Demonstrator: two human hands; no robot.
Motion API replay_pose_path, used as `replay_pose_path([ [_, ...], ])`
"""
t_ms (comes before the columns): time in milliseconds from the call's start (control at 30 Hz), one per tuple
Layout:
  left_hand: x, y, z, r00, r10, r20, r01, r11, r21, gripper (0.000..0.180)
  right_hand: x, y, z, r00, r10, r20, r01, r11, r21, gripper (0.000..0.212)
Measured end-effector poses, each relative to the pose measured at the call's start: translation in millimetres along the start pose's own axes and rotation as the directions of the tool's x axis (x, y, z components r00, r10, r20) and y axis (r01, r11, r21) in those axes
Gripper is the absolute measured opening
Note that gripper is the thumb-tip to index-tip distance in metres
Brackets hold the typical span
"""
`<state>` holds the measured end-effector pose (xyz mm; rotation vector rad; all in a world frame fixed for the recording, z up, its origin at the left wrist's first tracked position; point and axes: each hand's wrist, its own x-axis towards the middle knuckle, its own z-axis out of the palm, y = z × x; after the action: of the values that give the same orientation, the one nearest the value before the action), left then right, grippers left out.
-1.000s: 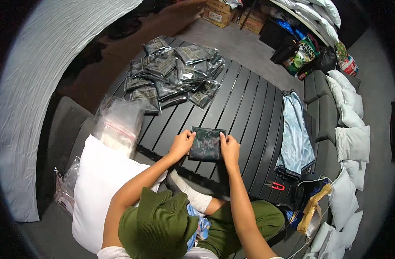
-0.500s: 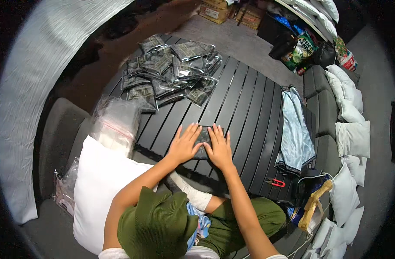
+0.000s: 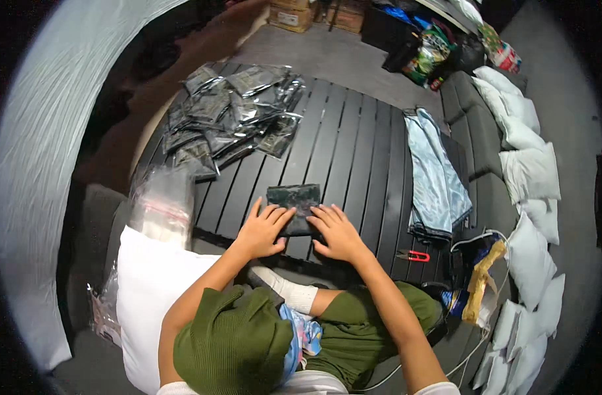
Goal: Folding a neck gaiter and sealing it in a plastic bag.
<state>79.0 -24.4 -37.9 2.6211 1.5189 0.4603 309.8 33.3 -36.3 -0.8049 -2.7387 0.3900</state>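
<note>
A dark, folded square of cloth (image 3: 294,197) lies on the black slatted table in front of me. My left hand (image 3: 265,230) rests with its fingertips on the cloth's left near part, fingers spread. On the opposite side, my right hand (image 3: 339,234) touches the right near part, its fingers also apart. Neither hand grips anything. Farther off on the table (image 3: 334,138), a heap of black folded pieces in clear plastic bags (image 3: 235,112) is piled up. Left of my left forearm lie clear plastic bags (image 3: 159,207).
A white pillow (image 3: 163,283) lies at my left side. Light blue cloth with dark trim (image 3: 436,174) is on the table's right part, near red-handled thread snips (image 3: 414,255). Pale cushions (image 3: 530,174) line the grey sofa. A white cable (image 3: 485,234) curves at the right.
Both hands have drawn back toward me, baring the far part of the folded cloth. More of the cloth shows. The whole view has also shifted somewhat.
</note>
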Motion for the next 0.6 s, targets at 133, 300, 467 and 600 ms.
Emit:
replay_pose_path([
  [133, 7.2, -2.0, 10.4, 0.999, -0.029, 0.014, 0.027, 0.994, 0.102, 0.062, -1.0, 3.7, 10.6, 0.99, -0.017, -0.139, -0.009, 0.983, -0.186, 0.04],
  [300, 9.7, -9.0, 10.9, 0.997, 0.037, -0.067, -0.032, 0.996, 0.082, 0.041, -0.2, 8.8, 12.4, 0.966, 0.027, -0.258, -0.034, 0.999, -0.022, 0.029],
  [467, 13.5, -16.0, -5.5, 0.963, -0.205, -0.174, 0.109, 0.889, -0.445, 0.022, -4.0, 6.6, 2.0, 0.912, 0.307, -0.271, -0.144, 0.86, 0.489, 0.017],
  [600, 29.0, -14.9, -16.8, 0.915, -0.369, 0.163, 0.342, 0.497, -0.797, 0.024, -1.7, 4.7, -22.6, 0.869, 0.495, 0.031, -0.301, 0.477, 0.826, 0.021],
])
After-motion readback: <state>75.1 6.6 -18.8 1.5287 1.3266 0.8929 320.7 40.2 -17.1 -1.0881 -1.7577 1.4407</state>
